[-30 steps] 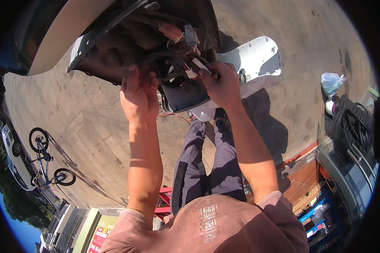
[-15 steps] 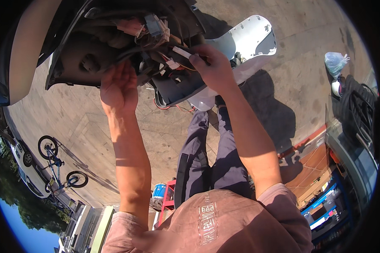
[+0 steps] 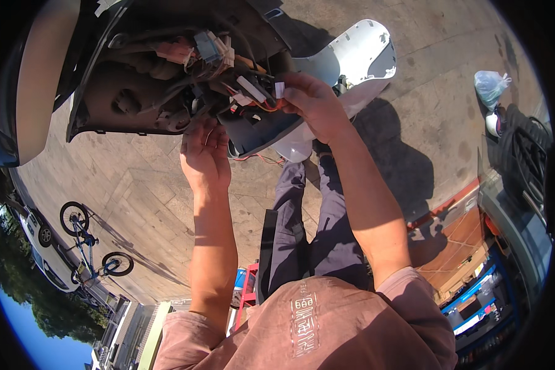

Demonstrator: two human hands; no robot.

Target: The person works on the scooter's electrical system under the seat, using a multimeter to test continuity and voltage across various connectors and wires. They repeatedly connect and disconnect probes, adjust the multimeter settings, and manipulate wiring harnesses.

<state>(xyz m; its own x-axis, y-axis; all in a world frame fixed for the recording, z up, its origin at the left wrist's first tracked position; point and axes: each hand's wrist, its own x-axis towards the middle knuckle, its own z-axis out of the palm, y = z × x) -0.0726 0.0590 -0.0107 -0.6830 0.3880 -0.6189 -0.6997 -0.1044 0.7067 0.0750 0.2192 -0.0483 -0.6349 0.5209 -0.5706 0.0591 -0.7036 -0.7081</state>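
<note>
My right hand (image 3: 314,108) pinches a small white connector (image 3: 279,90) between thumb and fingers. Beside it, among thin wires, hangs a longer white connector (image 3: 251,88). My left hand (image 3: 206,154) is palm up with fingers loosely curled and apart, at the lower edge of a dark plastic panel (image 3: 114,114); its fingertips are partly in shadow near the cables. Above the hands sits a wiring bundle with a reddish connector (image 3: 174,52) and a grey-blue connector (image 3: 207,47). A dark plastic housing (image 3: 262,132) lies just below the right hand's wires.
A white curved fairing (image 3: 367,49) lies on the paved ground behind my right hand. To the right are a tied plastic bag (image 3: 491,86) and a black coiled bundle (image 3: 521,154). A bicycle (image 3: 91,240) and a white car (image 3: 49,256) stand at left.
My left hand has moved right, out from under the panel. My right hand, earlier at the longer white connector, now pinches the small one; the longer one hangs free of it.
</note>
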